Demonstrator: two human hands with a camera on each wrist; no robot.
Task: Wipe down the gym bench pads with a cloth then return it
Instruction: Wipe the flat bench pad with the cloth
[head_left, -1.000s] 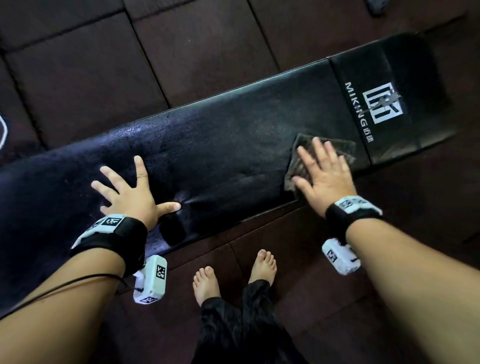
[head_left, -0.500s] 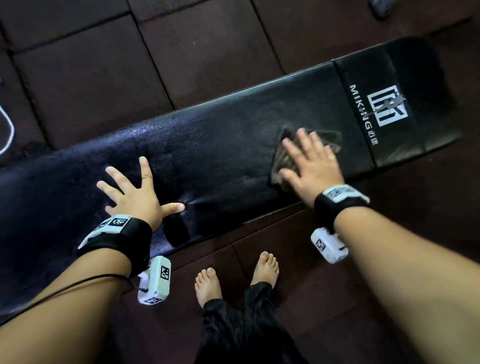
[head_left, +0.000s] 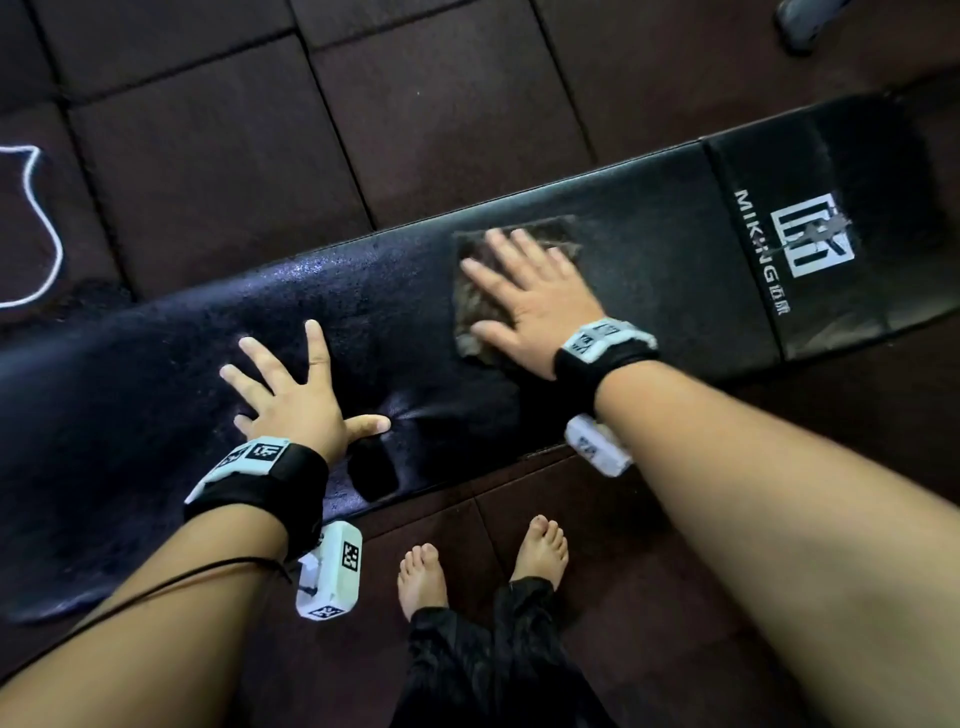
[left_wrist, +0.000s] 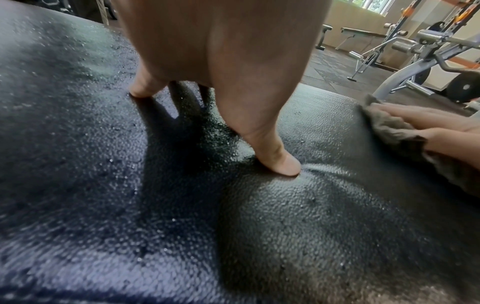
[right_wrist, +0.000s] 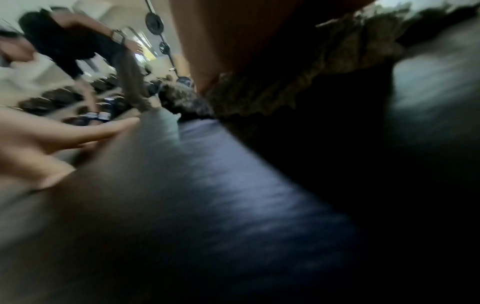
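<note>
A long black bench pad (head_left: 395, 322) runs across the head view, its left part wet and shiny, its right end printed with a white logo (head_left: 813, 241). My right hand (head_left: 530, 296) lies flat with straight fingers on a grey-brown cloth (head_left: 472, 306) in the pad's middle. My left hand (head_left: 296, 395) is spread flat on the pad to the left, thumb pressing a dent. The left wrist view shows that thumb (left_wrist: 275, 156) on the beaded pad (left_wrist: 182, 226) and the cloth (left_wrist: 389, 127) at right. The right wrist view is blurred, showing the cloth (right_wrist: 298, 82) under the palm.
Dark rubber floor tiles (head_left: 441, 119) surround the bench. My bare feet (head_left: 483, 566) stand close to its near edge. A white cord (head_left: 47, 228) lies on the floor at far left. Weight machines (left_wrist: 420, 53) stand beyond the bench.
My right hand has slid the cloth leftward along the pad, away from the logo end and closer to my left hand. The left hand has stayed planted.
</note>
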